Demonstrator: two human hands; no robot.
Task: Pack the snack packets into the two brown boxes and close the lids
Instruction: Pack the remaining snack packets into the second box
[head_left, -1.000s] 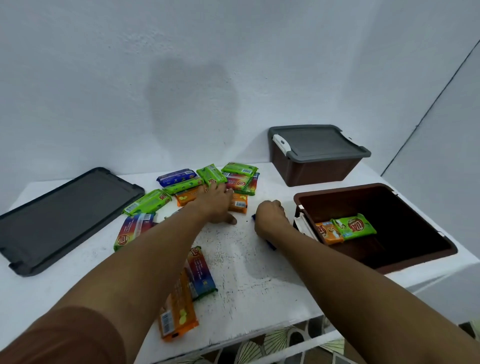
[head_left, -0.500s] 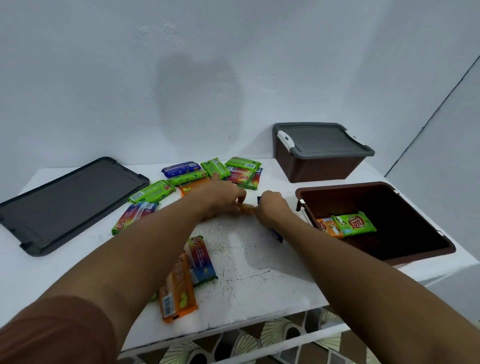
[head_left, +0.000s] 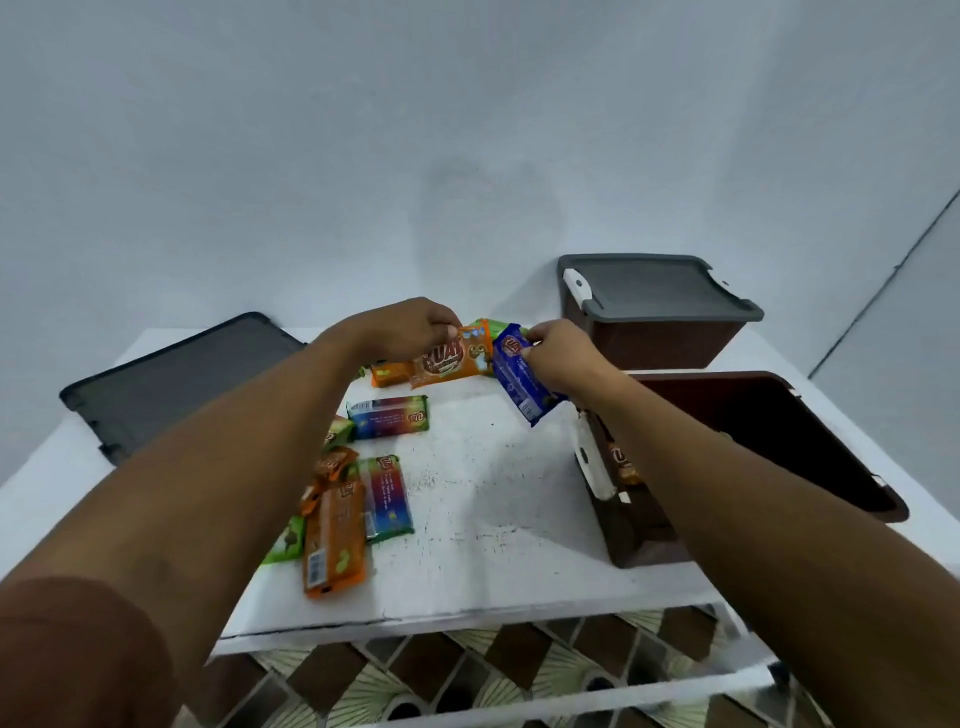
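Pickup done, both pkts now off table (head_left: 493, 493): left hand (head_left: 410, 327) fingers pinch orange packet (head_left: 449, 358), right hand (head_left: 558, 353) fingers curl round blue packet (head_left: 517, 382). Next prob. open brown box (head_left: 779, 410), 3 o'clock.

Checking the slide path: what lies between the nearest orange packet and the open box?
Bare table only, from packet to box, in the head view.

- Made out big "UA" lettering on the lifted orange packet (head_left: 451, 358), start of the word covered.
- Caught a small red oval logo on the blue packet (head_left: 519, 382), too blurry to spell.
- Spotted a barcode on the front orange packet (head_left: 335, 540), digits unreadable.
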